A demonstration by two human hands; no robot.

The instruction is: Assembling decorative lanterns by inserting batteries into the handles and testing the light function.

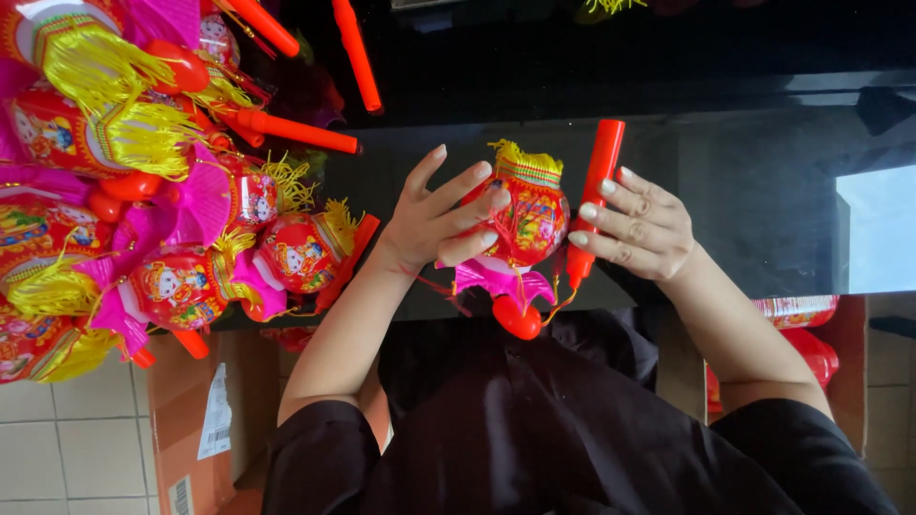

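Between your hands, the lantern [528, 221] is red with a busy multicoloured print, a yellow fringe on top and a bright pink frill below. Under it hangs a plain red heart-shaped bauble [516, 318]. By your right hand [636, 229], the handle stick [593, 200] is solid orange-red. Well off to the side of your left hand [441, 216], the heap of lanterns [143, 181] repeats the same red, yellow fringe and pink, some with cartoon figures. The tabletop [763, 181] beneath is glossy black. Your sleeves are black; the cardboard box [186, 410] near your left elbow is brown.
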